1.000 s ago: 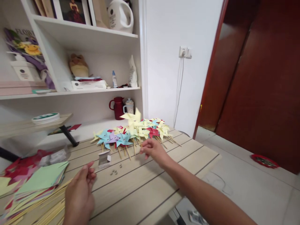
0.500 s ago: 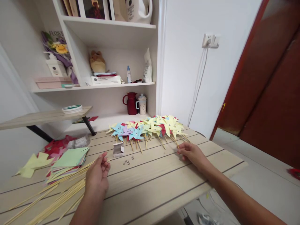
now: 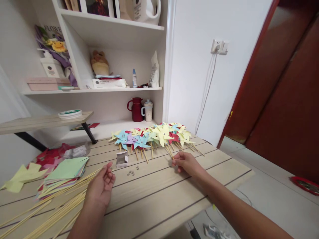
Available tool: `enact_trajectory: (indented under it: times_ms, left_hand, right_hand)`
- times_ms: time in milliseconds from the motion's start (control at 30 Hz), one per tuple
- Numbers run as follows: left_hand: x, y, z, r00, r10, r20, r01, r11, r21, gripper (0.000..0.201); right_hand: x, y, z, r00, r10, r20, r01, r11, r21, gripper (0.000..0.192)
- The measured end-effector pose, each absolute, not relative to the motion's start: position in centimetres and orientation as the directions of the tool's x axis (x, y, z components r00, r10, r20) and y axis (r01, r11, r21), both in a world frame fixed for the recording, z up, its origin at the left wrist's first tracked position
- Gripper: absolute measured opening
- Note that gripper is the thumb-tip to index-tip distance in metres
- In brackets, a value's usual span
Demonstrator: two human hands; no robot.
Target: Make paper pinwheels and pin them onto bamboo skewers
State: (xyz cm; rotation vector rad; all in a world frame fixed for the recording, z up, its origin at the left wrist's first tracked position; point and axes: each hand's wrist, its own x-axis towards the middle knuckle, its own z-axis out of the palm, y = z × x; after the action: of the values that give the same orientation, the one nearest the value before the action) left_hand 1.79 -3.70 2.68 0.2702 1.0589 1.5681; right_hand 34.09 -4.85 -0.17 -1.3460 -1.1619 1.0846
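My right hand (image 3: 186,163) rests on the wooden table (image 3: 154,194), its fingertips pinched on the stick of a yellow pinwheel (image 3: 163,132). That pinwheel lies on a row of several paper pinwheels (image 3: 139,140) in blue, yellow, red and purple at the table's far side. My left hand (image 3: 101,187) lies relaxed on the table with the fingers apart and holds nothing. It is beside a spread of bamboo sticks (image 3: 56,212). A small white box (image 3: 122,159) and a few tiny round fasteners (image 3: 131,172) sit between my hands.
A stack of coloured paper squares (image 3: 66,169) and loose yellow paper (image 3: 17,177) lie at the left. Behind the table a white shelf holds a red jug (image 3: 136,109) and a cup (image 3: 148,110). The table's right edge drops to a tiled floor before a red-brown door (image 3: 286,99).
My right hand brought the yellow pinwheel down from the air onto the row, then slid left along the row's front. My left hand stayed by the sticks. The view shifted.
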Motion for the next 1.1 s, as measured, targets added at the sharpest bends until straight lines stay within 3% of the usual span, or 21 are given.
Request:
enact_trajectory:
  times_ms: [233,333,433,533,633,733,933,1100]
  left_hand:
    - [2.0,-3.8,2.4,-0.322,0.872,-0.368,-0.674,0.062,0.736,0.02]
    - [2.0,-3.7,2.1,-0.378,0.871,-0.314,-0.602,0.026,0.798,0.015]
    - [1.9,-3.4,1.6,-0.524,0.847,-0.092,-0.327,-0.099,0.94,0.012]
    - [1.5,-2.9,1.1,-0.561,0.788,0.255,0.136,-0.216,0.967,0.017]
    - [1.5,-2.4,0.4,-0.396,0.756,0.521,0.529,-0.276,0.802,0.017]
    - [1.7,-2.2,-0.4,-0.202,0.757,0.622,0.769,-0.27,0.579,0.02]
    - [2.2,-1.9,-0.5,-0.037,0.87,0.491,0.977,-0.072,0.202,0.023]
    - [2.3,-1.6,-0.2,0.094,0.88,0.466,0.988,-0.141,0.068,0.025]
  right_hand:
    - [32.0,-4.5,0.3,0.006,1.0,-0.025,0.059,-0.025,-0.998,0.019]
    - [30.5,-4.1,0.8,-0.022,0.999,-0.029,0.032,-0.029,-0.999,0.021]
    - [28.9,-3.7,1.1,-0.049,0.998,-0.039,0.023,-0.037,-0.999,0.023]
    - [28.0,-3.5,0.7,-0.095,0.994,-0.046,0.0,-0.046,-0.999,0.025]
    - [27.7,-3.7,0.3,-0.118,0.992,-0.052,-0.034,-0.057,-0.998,0.027]
    - [28.2,-4.3,0.2,-0.103,0.993,-0.06,-0.035,-0.064,-0.997,0.028]
    - [30.0,-5.7,0.1,-0.048,0.994,-0.093,-0.029,-0.095,-0.995,0.029]
    - [31.5,-6.8,0.1,-0.017,0.995,-0.1,-0.046,-0.101,-0.994,0.032]
